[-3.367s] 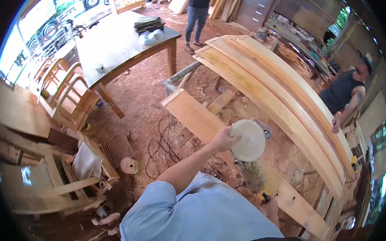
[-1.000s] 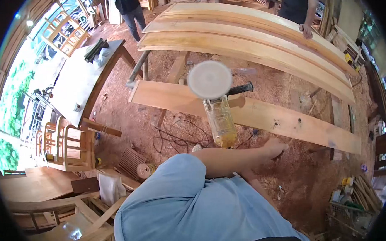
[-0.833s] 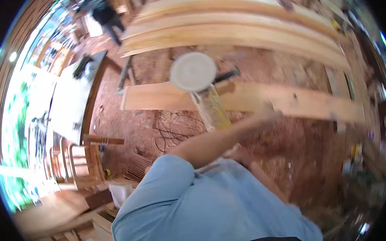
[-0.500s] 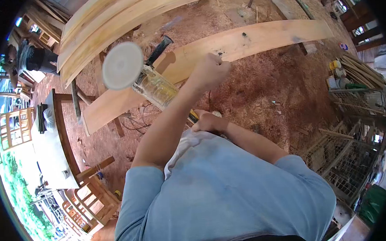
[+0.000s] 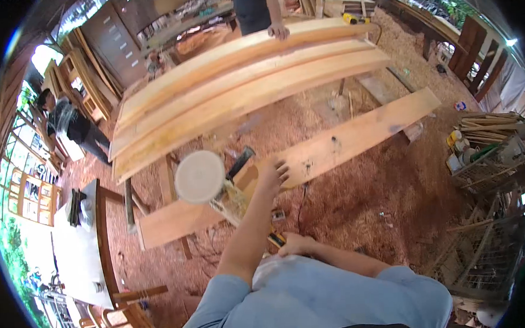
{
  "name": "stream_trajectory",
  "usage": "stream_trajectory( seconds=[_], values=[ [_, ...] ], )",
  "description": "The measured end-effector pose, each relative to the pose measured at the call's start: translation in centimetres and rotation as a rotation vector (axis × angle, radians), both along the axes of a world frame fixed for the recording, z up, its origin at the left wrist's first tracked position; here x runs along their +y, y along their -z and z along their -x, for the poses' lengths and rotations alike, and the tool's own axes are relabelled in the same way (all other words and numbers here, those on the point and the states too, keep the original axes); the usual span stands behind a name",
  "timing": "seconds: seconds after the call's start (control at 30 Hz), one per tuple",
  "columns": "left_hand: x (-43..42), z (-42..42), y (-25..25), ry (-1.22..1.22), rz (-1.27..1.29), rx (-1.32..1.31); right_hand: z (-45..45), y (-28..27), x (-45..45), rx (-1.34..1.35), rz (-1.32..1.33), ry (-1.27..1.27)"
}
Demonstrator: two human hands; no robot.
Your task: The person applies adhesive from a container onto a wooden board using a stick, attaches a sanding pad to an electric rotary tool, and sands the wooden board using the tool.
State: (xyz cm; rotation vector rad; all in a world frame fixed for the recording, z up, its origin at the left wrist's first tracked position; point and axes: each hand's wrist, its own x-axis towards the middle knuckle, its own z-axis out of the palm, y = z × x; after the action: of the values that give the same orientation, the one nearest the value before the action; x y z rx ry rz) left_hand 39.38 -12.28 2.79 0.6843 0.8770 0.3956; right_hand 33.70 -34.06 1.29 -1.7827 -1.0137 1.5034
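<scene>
My right hand (image 5: 296, 244) is closed around the rear end of a yellow-and-black angle grinder (image 5: 232, 204) at my waist. A pale round disc (image 5: 200, 177) faces up at the grinder's far end, and a black side handle (image 5: 240, 162) sticks out beside it. My left hand (image 5: 271, 176) is stretched forward past the grinder, its fingers apart and nothing visible in them. Its forearm crosses in front of the grinder body and hides part of it. Beneath that hand lies a long plank (image 5: 361, 129) with dark marks.
Ahead are long boards (image 5: 235, 100), with another person's hand (image 5: 278, 31) resting on them and a yellow power tool (image 5: 356, 19) at their end. A second person (image 5: 73, 123) stands far left. A pale-topped table (image 5: 80, 251) is at left, wire crates (image 5: 494, 164) at right.
My view has tilted up, bringing two other people into sight. My left hand has gone from a fist to spread fingers. The disc, blurred before, looks sharper now.
</scene>
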Motion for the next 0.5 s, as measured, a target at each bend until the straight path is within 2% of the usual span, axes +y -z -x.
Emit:
stream_trajectory(
  seconds=[0.03,0.1,0.17,0.23,0.33,0.4,0.43,0.47,0.5],
  values=[
    [1.7,-0.7,1.8,-0.18,0.173,-0.069,0.0,-0.5,-0.1,0.079,-0.054,0.004],
    [2.1,0.0,0.0,-0.473,0.1,-0.197,1.1,2.0,-0.3,0.072,-0.066,0.041],
    [5.8,1.1,4.5,-0.513,0.038,-0.558,1.2,3.0,-0.1,0.069,-0.085,0.099],
    [7.1,1.2,2.1,-0.796,0.142,-0.504,1.7,2.3,-0.3,-0.131,-0.014,-0.018],
    [8.1,2.0,-0.4,-0.874,0.185,-0.54,2.0,2.1,-0.5,-0.134,-0.022,0.012],
    [7.9,2.2,-4.4,-1.016,0.313,-0.492,2.2,1.0,-0.6,-0.142,-0.048,0.038],
    [6.9,2.6,-7.0,-0.866,0.298,-0.652,2.1,0.6,-0.9,-0.155,-0.069,0.049],
    [8.5,2.8,-5.3,-0.869,0.434,-0.671,2.0,0.7,-1.2,-0.156,-0.065,-0.028],
    [11.3,4.7,-3.0,-0.914,0.553,-0.719,1.9,1.4,-1.3,-0.246,-0.223,0.038]
  ],
)
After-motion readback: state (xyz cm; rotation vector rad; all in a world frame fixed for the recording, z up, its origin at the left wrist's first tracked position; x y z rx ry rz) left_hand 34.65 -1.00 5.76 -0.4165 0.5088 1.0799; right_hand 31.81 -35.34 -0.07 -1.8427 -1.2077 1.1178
